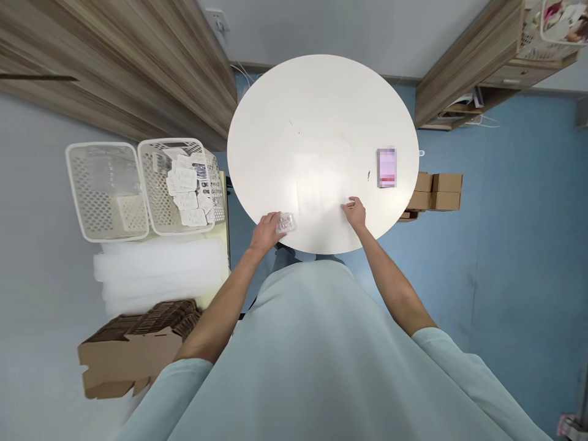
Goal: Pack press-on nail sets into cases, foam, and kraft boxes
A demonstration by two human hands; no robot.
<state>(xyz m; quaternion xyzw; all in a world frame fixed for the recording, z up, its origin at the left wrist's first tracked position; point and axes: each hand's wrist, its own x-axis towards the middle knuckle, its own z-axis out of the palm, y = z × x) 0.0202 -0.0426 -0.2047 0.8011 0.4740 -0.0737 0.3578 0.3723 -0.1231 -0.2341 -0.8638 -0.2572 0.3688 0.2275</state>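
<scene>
My left hand is at the near left edge of the white round table, its fingers closed on a small clear plastic blister pack. Small rounded bumps show in the pack, but its contents are too small to make out. My right hand is over the near right part of the table, fingers loosely bent and somewhat apart, with nothing visible in them. Beyond it, to the right, lies a pink and purple pack, blurred by pixelation.
Left of the table stand two white plastic baskets; one holds many white cards or packs, the other a clear container. White wrapping and folded cardboard lie nearer me. Brown boxes sit on the blue floor at right.
</scene>
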